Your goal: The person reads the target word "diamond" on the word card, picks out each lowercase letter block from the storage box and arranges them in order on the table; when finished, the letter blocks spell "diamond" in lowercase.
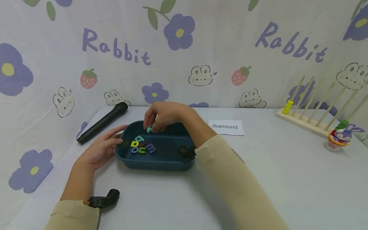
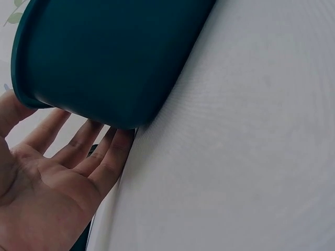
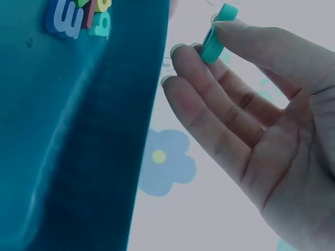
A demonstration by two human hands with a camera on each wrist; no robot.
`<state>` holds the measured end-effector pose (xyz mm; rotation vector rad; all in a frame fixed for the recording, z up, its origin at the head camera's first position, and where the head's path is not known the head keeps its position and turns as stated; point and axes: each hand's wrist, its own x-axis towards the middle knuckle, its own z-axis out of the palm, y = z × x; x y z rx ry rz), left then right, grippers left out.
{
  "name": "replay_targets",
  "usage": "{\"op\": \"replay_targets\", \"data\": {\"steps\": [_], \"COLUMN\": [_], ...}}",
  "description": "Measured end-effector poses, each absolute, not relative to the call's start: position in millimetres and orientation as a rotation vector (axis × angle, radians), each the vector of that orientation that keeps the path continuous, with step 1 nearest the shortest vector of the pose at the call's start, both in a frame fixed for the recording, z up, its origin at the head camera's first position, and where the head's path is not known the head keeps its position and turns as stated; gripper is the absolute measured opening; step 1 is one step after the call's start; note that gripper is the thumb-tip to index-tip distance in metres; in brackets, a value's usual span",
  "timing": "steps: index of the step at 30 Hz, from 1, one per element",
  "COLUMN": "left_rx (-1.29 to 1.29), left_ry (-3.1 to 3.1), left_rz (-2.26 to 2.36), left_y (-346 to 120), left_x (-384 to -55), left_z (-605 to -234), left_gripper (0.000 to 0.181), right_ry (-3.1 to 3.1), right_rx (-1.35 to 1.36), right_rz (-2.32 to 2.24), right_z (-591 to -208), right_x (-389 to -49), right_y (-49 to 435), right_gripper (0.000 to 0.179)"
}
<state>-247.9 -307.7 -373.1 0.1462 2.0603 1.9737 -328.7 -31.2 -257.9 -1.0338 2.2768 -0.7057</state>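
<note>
The right hand [image 1: 166,114] pinches a teal letter [image 1: 149,129], which may slip if the pinch loosens; the left hand [image 1: 100,149], spread against the tray [image 1: 159,165], could push the tray sideways.

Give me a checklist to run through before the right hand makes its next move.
1. Teal letter secure: ok, pinched by the right hand.
2. Which letter it is: cannot tell; it is seen edge-on and partly covered by fingers.
3. Tray supported: ok, the left hand touches its left end.
4. Remaining letters spread apart for easy picking: not ok, they are bunched together inside the tray.
5. Word card readable: ok, it shows "diamond" uncovered.
6. Black microphone outside the tray: ok, it lies beyond the left hand.
</note>
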Motion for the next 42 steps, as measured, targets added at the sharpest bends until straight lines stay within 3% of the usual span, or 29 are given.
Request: {"op": "replay_targets", "data": {"steps": [14,42], "left_rx": [0.176,0.189], "left_ry": [2.048,2.062], "left_rz": [1.993,1.975], "left_y": [-308,-305], "left_x": [-248,-246], "left_z": [-373,-372], "left_gripper": [0.057,0.057], "right_ry": [2.283,2.102], "right_rx": [-1.075,-1.064], "right_rz": [-0.815,-1.115], "right_z": [-246,-262], "right_x": [-322,-315], "right_y": [-12,23], "right_gripper": [0.024,0.030]}}
